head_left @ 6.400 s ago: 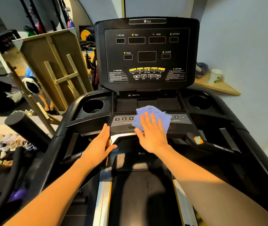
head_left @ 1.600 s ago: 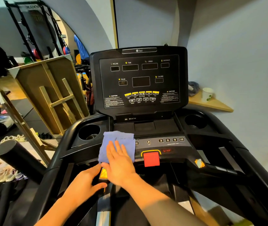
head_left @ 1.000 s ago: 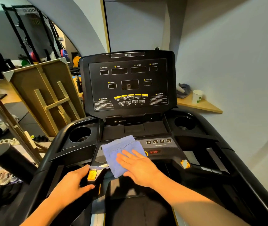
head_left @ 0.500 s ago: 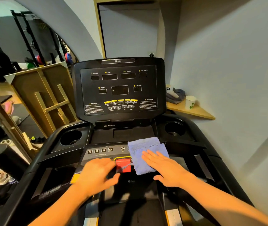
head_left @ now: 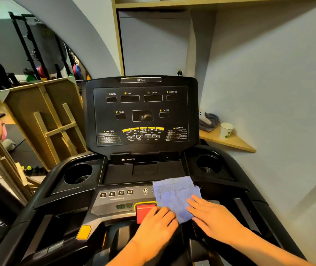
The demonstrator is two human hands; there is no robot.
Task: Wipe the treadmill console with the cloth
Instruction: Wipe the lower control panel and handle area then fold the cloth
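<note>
The black treadmill console (head_left: 141,116) stands upright ahead, its displays dark. Below it runs the grey lower button panel (head_left: 115,196) with a red stop button (head_left: 145,212). A blue cloth (head_left: 174,194) lies spread on the right part of that panel, just right of the red button. My right hand (head_left: 211,217) lies flat on the cloth's lower right part and presses it down. My left hand (head_left: 157,225) rests flat on the console's front edge, its fingertips at the red button and the cloth's lower left edge.
Cup holders sit at the left (head_left: 78,173) and the right (head_left: 208,164) of the console. A wooden corner shelf (head_left: 236,143) on the right wall bears a paper cup (head_left: 226,130) and a grey rag. A wooden frame (head_left: 44,120) leans at the left.
The cloth and my right hand slid from the left of the lower panel to its right side. My left hand moved right to the red button, beside the cloth.
</note>
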